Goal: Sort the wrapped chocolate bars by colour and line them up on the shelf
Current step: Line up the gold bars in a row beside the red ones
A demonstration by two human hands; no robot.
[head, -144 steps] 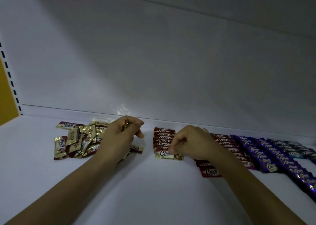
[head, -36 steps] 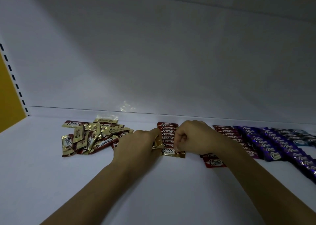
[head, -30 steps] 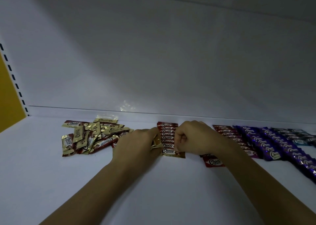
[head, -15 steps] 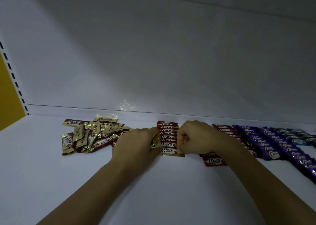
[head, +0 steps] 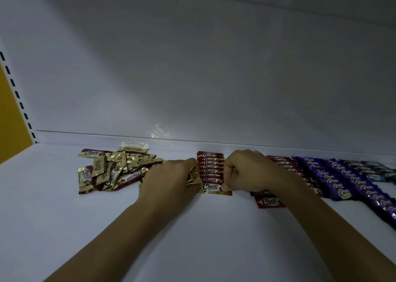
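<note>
On the white shelf (head: 85,228), a loose heap of gold-wrapped bars (head: 111,170) awaits sorting. The left hand (head: 169,181) curls its fingers round a clutch of gold wrappers (head: 194,178) beside the middle row (head: 211,166). The right hand (head: 250,170) pinches the edge of that row's front bar (head: 212,187), apparently squaring it. A red row (head: 270,201) and purple rows (head: 334,181) lie rightward. The next move likely calls for laying a held bar flush in front.

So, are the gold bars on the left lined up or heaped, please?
Heaped: the gold bars lie overlapping at mixed angles, not in a row.
</note>
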